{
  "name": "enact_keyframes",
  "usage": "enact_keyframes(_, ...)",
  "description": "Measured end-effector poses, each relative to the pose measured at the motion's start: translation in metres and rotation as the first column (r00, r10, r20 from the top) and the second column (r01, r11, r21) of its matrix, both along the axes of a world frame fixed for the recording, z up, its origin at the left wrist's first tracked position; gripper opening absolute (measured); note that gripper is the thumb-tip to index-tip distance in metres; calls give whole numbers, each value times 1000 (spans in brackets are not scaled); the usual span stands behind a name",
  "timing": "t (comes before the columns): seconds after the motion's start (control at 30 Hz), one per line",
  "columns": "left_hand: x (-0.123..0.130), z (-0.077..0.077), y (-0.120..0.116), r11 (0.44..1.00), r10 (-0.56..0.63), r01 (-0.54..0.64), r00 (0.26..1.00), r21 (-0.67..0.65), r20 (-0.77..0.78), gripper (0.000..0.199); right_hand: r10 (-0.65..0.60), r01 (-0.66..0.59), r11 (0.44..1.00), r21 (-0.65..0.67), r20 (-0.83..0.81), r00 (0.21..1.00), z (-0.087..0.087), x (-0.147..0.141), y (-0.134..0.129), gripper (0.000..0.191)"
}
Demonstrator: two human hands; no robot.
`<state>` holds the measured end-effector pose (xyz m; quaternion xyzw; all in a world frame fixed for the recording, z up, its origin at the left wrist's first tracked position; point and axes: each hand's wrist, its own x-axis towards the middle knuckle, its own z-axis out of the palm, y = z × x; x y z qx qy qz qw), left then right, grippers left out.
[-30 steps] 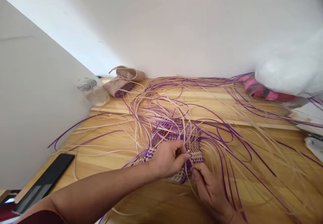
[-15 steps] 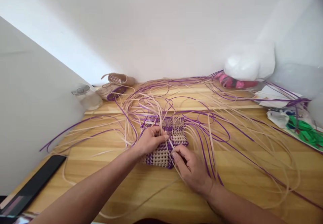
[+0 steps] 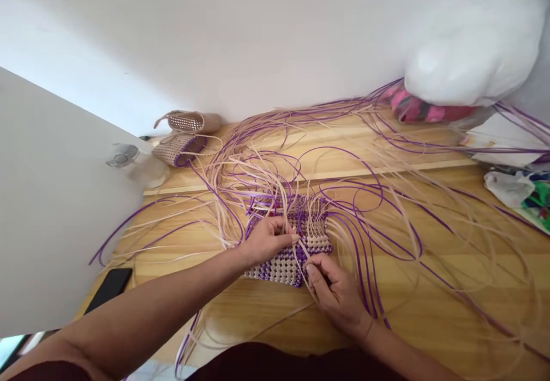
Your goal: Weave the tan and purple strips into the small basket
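Note:
A partly woven piece [image 3: 279, 270] of beige and purple plastic strips lies on the wooden table, its knobbly checked surface facing up. Long loose ends spread from its far side and right side. My left hand [image 3: 268, 242] rests over its middle, thumb and finger closed on beige strips at the weave. A short way to the right, my right hand [image 3: 337, 289] pinches a beige strip [image 3: 304, 249] that runs between the two hands. My left hand and forearm cover part of the piece's left side.
Two small woven baskets [image 3: 180, 149] stand at the back left beside a clear jar [image 3: 141, 166]. A black phone-like object [image 3: 109, 288] lies at the left edge. White plastic bag [image 3: 468, 66], pink bundle [image 3: 412, 103] and green packet [image 3: 539, 195] are at the right. Loose strips cover much of the table.
The view has tilted and shifted, so the piece appears slightly further right and dark clothing shows at the bottom. Both hands keep nearly the same grip on the beige strips.

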<state>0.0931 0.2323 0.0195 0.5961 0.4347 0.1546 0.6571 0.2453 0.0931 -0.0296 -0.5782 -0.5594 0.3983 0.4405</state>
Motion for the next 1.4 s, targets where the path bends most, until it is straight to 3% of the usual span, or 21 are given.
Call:
enact_keyframes(0.13, -4, -12, -3, 998, 61, -61, 998, 11, 4, 31, -2, 2, 1000, 22, 7, 1000, -3, -3, -1, 19)
enact_keyframes(0.27, -3, -15, -9, 991, 124, -123, 992, -53, 16, 34, -17, 16, 999, 50, 33, 999, -2, -5, -1, 24)
enact_keyframes(0.4, -1, -17, -10, 991, 131, -130, 991, -36, 34, 35, -51, 48, 997, 59, 60, 997, -2, -5, 0, 26)
enact_keyframes(0.53, -3, -24, -8, 983, 178, -174, 981, -62, 76, 32, -7, 7, 1000, 26, 24, 1000, -7, -3, 2, 25)
enact_keyframes(0.7, -9, -22, -19, 971, 188, -211, 965, 114, 186, 29, 22, -21, 999, 33, -31, 999, -12, 1, 5, 27)
enact_keyframes(0.8, -18, -14, -43, 927, 172, -246, 950, 284, 260, 26, 52, -54, 990, 133, 21, 998, -6, -2, -2, 27)
enact_keyframes(0.9, -31, -6, -74, 877, 197, -299, 937, 375, 288, 26, 82, -87, 972, 218, 31, 996, 4, -13, -25, 26)
enact_keyframes(1.0, -45, 0, -102, 882, 124, -226, 958, 413, 260, 26, 131, -145, 956, 254, 71, 989, 13, -28, -61, 25)
enact_keyframes(1.13, -61, 4, -125, 885, 20, -80, 991, 459, 134, 25, 129, -159, 968, 192, 161, 978, 22, -36, -99, 28)
enact_keyframes(1.3, -78, 8, -142, 773, 47, 5, 997, 635, -65, 20, 114, -122, 992, 25, 220, 969, 35, -25, -111, 32)
enact_keyframes(1.4, -83, 10, -150, 717, 89, 41, 985, 696, -150, 15, 173, -174, 985, -25, 283, 943, 43, -27, -111, 33)
